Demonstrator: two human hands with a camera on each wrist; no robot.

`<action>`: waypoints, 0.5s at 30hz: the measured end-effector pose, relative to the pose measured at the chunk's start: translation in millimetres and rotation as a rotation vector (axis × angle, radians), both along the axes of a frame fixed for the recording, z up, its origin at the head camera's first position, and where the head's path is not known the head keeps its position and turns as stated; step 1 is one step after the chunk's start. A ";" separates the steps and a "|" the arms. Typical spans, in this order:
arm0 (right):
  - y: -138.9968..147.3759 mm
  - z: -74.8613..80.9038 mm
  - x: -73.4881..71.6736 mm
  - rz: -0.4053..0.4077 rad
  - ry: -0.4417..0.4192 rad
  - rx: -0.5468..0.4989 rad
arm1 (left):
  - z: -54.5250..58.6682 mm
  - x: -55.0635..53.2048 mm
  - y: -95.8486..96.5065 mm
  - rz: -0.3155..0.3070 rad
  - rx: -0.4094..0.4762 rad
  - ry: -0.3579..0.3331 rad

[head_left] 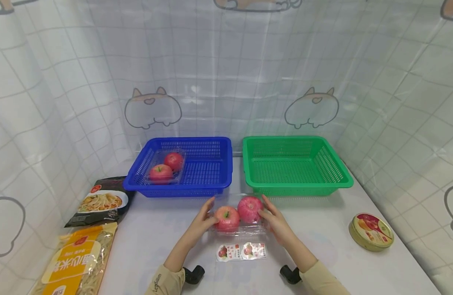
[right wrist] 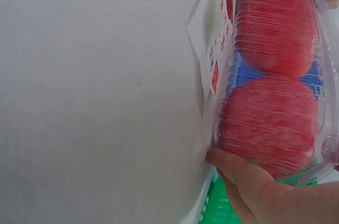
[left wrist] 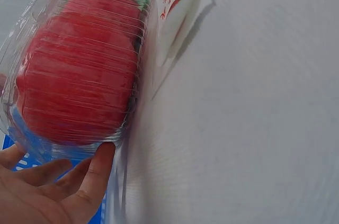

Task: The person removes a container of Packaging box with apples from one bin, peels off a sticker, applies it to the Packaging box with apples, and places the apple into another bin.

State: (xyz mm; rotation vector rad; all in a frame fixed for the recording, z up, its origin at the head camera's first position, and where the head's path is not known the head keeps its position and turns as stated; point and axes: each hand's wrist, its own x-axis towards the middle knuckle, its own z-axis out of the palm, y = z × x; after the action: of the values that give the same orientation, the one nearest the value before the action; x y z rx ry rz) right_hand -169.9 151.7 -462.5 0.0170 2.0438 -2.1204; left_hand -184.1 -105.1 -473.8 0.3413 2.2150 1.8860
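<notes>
Grips a clear clamshell box (head_left: 242, 232) by both ends, near the middle of the white tabletop (head_left: 322, 237); cannot tell from these views whether resting on it or held just above; clasps the nine-o'clock end in the left hand (head_left: 199, 226), with thumb and fingertips against the plastic; clasps the three-o'clock end in the right hand (head_left: 277, 224), likewise with thumb and fingers about the edge; shows inside the box a paler red apple (head_left: 227, 221), stem up, and just beside it, at two o'clock, a deeper pink apple (head_left: 250, 209); has at six o'clock two apple-printed labels (head_left: 233, 252) side by side, near the box but apart from it; has at ten o'clock a blue perforated basket (head_left: 178, 191), with a second clamshell (head_left: 178, 177) of two red apples (head_left: 169, 164) toward its nine-o'clock side; has at two o'clock a green perforated basket (head_left: 300, 191), just beside the blue one; has at nine o'clock a black noodle packet (head_left: 102, 203); has between eight and nine a yellow noodle bag (head_left: 76, 258); has just past three, well apart, a round tin (head_left: 371, 232); faces at twelve a grid-lined curtain (head_left: 230, 78).
</notes>
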 end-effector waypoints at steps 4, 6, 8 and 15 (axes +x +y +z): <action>-0.2 0.2 -0.5 -0.002 -0.004 0.011 | -0.7 0.1 -0.6 -0.001 0.006 -0.001; -0.5 0.6 -0.5 -0.003 -0.008 0.017 | -1.3 -0.1 -0.7 0.001 0.009 -0.007; -0.8 0.6 -0.8 -0.002 -0.009 0.020 | -1.9 -0.5 -0.7 0.000 0.010 -0.007; -1.3 -0.5 -0.3 0.014 -0.007 0.037 | -3.4 0.7 -0.7 0.008 0.004 -0.006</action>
State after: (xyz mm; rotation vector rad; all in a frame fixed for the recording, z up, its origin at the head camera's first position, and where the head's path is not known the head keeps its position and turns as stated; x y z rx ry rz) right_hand -170.1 150.4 -463.0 0.0152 2.0728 -2.0714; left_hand -183.5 -105.7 -477.2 0.3273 2.2125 1.8929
